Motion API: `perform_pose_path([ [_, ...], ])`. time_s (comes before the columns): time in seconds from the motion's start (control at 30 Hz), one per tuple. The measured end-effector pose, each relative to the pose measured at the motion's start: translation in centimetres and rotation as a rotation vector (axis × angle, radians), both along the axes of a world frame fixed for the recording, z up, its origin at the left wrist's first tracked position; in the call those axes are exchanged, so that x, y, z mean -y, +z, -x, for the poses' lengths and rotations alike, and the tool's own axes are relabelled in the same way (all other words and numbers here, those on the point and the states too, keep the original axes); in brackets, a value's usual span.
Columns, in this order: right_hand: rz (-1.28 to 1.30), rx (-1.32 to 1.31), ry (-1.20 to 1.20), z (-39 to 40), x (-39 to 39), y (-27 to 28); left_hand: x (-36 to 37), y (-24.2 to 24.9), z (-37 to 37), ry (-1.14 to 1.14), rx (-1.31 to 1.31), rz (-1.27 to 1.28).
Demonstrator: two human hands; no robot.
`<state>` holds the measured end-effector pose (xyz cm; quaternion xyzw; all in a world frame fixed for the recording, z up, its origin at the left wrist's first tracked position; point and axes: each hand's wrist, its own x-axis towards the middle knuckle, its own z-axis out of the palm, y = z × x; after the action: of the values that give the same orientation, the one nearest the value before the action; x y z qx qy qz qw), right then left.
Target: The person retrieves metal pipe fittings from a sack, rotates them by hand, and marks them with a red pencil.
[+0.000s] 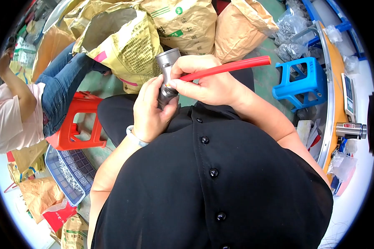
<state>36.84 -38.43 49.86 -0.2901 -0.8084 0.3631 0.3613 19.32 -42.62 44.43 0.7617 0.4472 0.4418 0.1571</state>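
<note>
Head view, upper centre: the left hand (148, 111) grips the lower part of a grey tubular fitting (164, 64), which tilts slightly, its wide mouth up. The right hand (210, 83), fingers closed round a red stick (241, 64), brings the stick's lower end to the fitting's side. Paper sacks (187, 25) fill the top; a blue stool (302, 81) stands upper right.

A blue plastic stool (305, 85) is seen at the frame's upper right, a blue plastic basket (59, 178) at lower left.
</note>
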Motion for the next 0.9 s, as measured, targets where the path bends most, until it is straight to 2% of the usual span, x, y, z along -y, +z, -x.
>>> perform_pose_path([
  [0.47, 0.023, -0.043, -0.003, -0.50, -0.22, -0.01, 0.31, -0.07, 0.10, 0.048, 0.061, 0.130],
  [0.9, -0.086, -0.049, 0.050, -0.54, -0.22, -0.22, 0.24, -0.79, 0.03, 0.043, 0.205, 0.177],
])
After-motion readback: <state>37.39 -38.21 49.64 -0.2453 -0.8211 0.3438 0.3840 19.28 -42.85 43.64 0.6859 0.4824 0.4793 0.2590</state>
